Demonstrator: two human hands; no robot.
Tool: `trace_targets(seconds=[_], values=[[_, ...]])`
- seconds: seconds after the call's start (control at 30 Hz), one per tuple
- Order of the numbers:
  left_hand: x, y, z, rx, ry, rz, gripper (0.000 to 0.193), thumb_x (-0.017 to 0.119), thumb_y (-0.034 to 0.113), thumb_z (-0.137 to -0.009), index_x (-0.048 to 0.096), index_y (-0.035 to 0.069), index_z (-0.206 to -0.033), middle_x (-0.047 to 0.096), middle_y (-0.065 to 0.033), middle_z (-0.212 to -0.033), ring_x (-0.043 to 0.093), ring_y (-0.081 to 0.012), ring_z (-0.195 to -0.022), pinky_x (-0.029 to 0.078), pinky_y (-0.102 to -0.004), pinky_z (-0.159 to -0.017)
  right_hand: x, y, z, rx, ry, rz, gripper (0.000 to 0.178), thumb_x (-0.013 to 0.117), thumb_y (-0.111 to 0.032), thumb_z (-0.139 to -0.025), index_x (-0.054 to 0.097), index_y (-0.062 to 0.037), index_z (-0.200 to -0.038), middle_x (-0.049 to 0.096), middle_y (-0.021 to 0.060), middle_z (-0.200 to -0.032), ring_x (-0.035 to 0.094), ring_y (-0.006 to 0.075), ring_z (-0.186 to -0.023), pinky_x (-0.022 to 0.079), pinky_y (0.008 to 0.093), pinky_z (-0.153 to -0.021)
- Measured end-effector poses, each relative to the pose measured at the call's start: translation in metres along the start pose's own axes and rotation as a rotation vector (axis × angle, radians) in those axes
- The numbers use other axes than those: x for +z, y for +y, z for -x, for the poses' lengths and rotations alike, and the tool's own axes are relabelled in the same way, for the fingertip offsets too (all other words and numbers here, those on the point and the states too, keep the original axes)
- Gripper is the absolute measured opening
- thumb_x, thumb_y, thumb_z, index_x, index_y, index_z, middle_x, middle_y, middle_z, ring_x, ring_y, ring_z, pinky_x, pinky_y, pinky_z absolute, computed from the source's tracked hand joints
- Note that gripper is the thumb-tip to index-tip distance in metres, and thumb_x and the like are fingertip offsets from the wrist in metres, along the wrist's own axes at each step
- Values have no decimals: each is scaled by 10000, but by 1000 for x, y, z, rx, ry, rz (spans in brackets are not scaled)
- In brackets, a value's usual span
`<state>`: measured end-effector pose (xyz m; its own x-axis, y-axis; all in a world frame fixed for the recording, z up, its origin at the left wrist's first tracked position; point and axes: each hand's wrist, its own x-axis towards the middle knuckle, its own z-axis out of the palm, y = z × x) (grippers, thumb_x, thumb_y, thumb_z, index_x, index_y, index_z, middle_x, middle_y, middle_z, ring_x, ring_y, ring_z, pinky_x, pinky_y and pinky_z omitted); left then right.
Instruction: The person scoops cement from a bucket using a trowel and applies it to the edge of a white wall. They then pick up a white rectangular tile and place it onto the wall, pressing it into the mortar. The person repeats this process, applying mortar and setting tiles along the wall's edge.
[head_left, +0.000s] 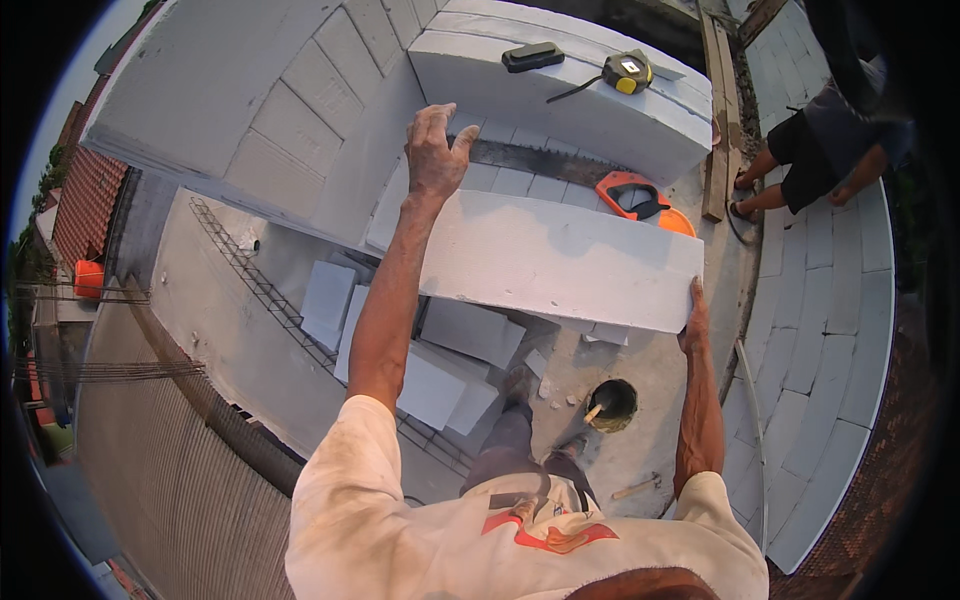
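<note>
A long white lightweight concrete block (560,255) lies crosswise in front of me on a stack of similar blocks. My right hand (695,322) cups its right end, fingers along the end face. Above the block's left end, my left hand (437,155) is open, fingers bent and apart, holding nothing. Just behind the block lies a handsaw with a dark toothed blade (540,158) and an orange and black handle (632,196). Beside the handle is an orange round thing (678,222), partly hidden by the block.
A tape measure (627,72) and a dark oblong tool (532,57) rest on the far blocks (560,100). Below are a mortar bucket (611,405), a hammer (637,487), loose blocks (440,385) and a steel lattice (260,275). Another person (820,150) stands right, beside wooden planks (722,120).
</note>
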<state>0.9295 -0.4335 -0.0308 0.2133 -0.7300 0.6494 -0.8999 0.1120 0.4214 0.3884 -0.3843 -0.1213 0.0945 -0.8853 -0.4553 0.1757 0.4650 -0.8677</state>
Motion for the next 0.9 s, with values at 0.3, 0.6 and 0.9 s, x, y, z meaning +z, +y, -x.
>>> trace_targets(seconds=[0.3,0.6,0.9], values=[[93,31,-150,-76,-459,-284,645,780,469,-903,603,204,-1463,587,-64,-1468,494,-291,-1403,381,-540,-1126,2,14,-4,-71,21,-105,766,516,-544,-1072,390,30,-1564,562,162,-1496,586,269,-1338,476,383,-1121],[50,-14,-62,139,-517,-253,576,822,317,-885,643,206,-1421,632,-24,-1374,537,-269,-1340,404,-516,-1097,-3,19,-3,-30,59,-85,807,569,-563,-1047,409,58,-1538,586,178,-1455,600,264,-1317,486,375,-1102],[7,-25,63,-452,-422,-160,925,724,643,-899,425,69,-1560,403,-221,-1558,367,-375,-1475,318,-597,-1183,-5,6,-3,57,83,-26,949,587,-668,-987,365,44,-1574,520,220,-1525,540,316,-1388,429,427,-1166]])
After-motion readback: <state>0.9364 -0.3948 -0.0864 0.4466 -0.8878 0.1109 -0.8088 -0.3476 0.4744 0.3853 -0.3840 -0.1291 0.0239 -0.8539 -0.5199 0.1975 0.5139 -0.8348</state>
